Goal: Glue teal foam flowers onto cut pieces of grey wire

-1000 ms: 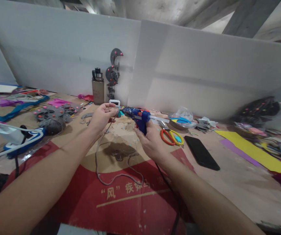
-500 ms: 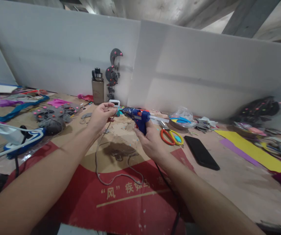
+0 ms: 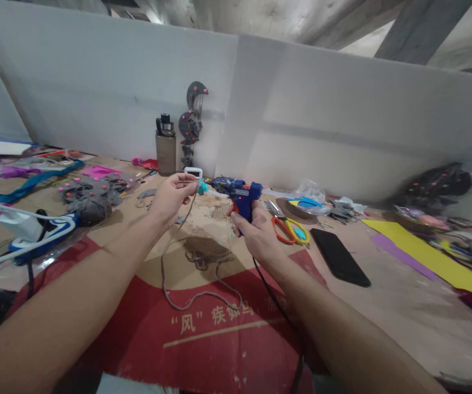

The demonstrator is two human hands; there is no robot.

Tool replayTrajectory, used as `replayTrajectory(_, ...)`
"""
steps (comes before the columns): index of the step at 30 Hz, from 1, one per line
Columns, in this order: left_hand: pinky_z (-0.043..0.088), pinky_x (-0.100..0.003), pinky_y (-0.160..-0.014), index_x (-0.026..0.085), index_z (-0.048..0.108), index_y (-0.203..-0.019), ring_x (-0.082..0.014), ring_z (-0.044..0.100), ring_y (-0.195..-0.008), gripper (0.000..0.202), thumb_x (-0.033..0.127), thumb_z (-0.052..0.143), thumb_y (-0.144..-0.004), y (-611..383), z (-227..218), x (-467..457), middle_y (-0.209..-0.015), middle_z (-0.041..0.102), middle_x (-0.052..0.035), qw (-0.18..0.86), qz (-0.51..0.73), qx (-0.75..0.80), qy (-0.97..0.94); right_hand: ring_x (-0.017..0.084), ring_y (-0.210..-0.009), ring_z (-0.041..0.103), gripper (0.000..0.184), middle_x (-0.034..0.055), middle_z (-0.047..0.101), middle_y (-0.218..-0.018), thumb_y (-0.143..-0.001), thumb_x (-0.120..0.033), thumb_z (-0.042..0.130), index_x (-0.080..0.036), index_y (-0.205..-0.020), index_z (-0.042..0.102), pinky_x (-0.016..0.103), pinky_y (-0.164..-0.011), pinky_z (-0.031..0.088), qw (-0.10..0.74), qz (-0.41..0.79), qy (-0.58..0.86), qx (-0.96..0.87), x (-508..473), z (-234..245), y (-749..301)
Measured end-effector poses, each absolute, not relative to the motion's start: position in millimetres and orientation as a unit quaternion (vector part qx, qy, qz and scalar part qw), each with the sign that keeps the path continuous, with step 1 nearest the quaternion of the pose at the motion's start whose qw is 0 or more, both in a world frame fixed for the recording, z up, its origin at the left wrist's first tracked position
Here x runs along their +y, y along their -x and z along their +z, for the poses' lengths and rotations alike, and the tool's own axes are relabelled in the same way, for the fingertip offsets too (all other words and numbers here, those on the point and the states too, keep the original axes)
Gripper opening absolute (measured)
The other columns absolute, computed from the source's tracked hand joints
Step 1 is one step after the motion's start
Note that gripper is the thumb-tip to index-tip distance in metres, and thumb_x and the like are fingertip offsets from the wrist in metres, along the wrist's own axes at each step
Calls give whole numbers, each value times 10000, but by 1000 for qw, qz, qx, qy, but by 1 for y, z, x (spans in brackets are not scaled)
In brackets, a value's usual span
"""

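Observation:
My right hand [image 3: 257,230] is wrapped round the handle of a blue glue gun [image 3: 244,194], whose nozzle points left toward my other hand. A dark cord runs down from its handle. My left hand [image 3: 174,198] is closed in a pinch on a thin grey yarn [image 3: 165,273], which hangs from the fingers and lies in a loose curve on the red and tan cardboard [image 3: 137,339]. By the left fingertips is a small teal piece [image 3: 202,188]; whether the fingers touch it I cannot tell.
Orange-and-yellow scissors [image 3: 284,229] and a black phone [image 3: 340,257] lie to the right. A bottle [image 3: 166,148] stands at the back by the white partition [image 3: 322,109]. Left are a grey yarn ball [image 3: 94,208] and a power strip [image 3: 47,241]. Yellow sheet [image 3: 420,249] lies far right.
The glue gun has shifted a little to the right, its nozzle now farther from my left fingertips. More of the teal piece shows. My left hand has barely moved.

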State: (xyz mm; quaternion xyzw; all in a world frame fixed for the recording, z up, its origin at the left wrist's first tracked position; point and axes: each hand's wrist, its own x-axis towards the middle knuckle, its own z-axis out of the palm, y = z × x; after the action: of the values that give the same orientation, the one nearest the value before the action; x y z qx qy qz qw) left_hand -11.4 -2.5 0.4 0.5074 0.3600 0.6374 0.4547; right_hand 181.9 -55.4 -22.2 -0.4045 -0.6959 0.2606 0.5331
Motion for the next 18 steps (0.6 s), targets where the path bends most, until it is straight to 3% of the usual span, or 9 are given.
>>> replayTrajectory(8, 294, -195, -460, 159, 607, -818, -71, 484, -537, 283, 241, 754, -589, 10, 1, -4, -655, 593, 2, 437, 636, 372, -516, 190, -780, 534, 136, 49, 576, -831, -813, -285, 525, -204, -918, 492, 326, -663, 417, 526, 241, 418, -700, -59, -21, -181)
replayTrajectory(18, 295, -194, -457, 154, 600, -823, -72, 505, -543, 287, 227, 746, -587, 10, 1, -1, -671, 610, -4, 425, 646, 369, -517, 183, -780, 517, 210, 58, 591, -917, -820, -279, 524, -201, -1013, 504, 330, -683, 397, 516, 217, 431, -708, -60, -18, -181)
